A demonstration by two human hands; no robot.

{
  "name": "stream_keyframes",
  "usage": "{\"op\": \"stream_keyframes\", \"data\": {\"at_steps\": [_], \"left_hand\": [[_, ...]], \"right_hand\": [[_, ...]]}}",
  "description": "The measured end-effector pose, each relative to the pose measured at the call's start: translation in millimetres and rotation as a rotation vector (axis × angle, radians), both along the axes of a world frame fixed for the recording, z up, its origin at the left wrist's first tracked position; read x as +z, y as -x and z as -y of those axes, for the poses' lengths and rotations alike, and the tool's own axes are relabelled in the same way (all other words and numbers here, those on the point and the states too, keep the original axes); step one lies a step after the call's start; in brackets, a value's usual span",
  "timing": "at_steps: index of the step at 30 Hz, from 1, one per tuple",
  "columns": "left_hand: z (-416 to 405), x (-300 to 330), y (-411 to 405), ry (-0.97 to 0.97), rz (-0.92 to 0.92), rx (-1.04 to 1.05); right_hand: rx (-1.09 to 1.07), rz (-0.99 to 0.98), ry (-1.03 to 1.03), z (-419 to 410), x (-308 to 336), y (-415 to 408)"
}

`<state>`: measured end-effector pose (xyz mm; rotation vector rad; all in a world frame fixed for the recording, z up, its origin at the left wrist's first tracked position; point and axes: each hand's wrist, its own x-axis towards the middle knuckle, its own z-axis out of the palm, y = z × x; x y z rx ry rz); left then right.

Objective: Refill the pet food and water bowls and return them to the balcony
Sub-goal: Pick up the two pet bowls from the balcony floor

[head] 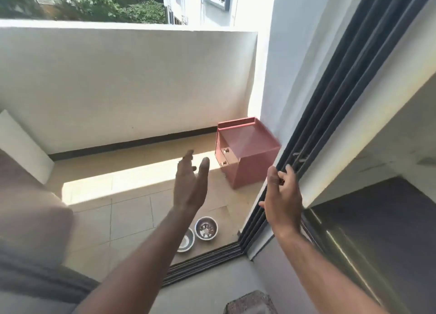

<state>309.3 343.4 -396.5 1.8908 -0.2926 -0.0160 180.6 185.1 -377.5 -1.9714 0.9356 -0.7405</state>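
My right hand (282, 195) curls around the sliding door's edge (269, 188), fingers wrapped on the frame; my left hand (191, 186) hangs spread and empty; the two bowls (205, 228) sit side by side on the balcony tiles below my left wrist (just past the track); stepping over carelessly could kick them, or the door could pinch my fingers.

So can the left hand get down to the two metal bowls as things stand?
Probably yes. The left hand is open and empty, raised above the bowls on the balcony floor just past the door track. Nothing lies between them; the right hand is on the door frame.
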Motion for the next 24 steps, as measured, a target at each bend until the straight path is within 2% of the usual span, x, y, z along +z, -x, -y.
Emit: {"op": "stream_keyframes", "data": {"at_steps": [8, 14, 24], "left_hand": [[-61.9, -134.8, -55.7, -0.224, -0.33, 0.166], [-66.0, -239.2, -81.2, -0.301, -0.544, 0.247], [-25.1, -475.9, -123.0, -0.421, -0.744, 0.311]], "right_hand": [[0.062, -0.298, -0.195, -29.0, -113.7, -68.8], [0.085, -0.496, -0.283, -31.6, -210.2, -108.3], [0.06, -0.705, -0.417, -5.4, -481.5, -177.5]]}}
